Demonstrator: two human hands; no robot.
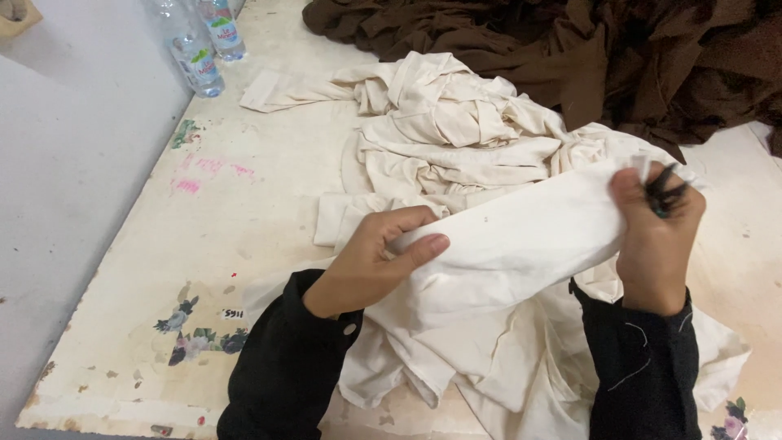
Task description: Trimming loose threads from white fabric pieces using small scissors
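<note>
My left hand [371, 261] pinches one end of a cream cloth strip [521, 236] stretched across in front of me. At the strip's other end my right hand [652, 244] grips the cloth together with a small dark thread snipper [664, 194] poking out between the fingers. Both arms wear black sleeves. Under the strip lies more of the same cream garment [489, 350], hanging toward the table's near edge.
A heap of cream garments [456, 130] lies on the worn white table [236, 244]. Brown fabric [619, 57] is piled at the back right. Two clear plastic bottles [199, 45] stand at the back left edge. Grey floor lies left of the table.
</note>
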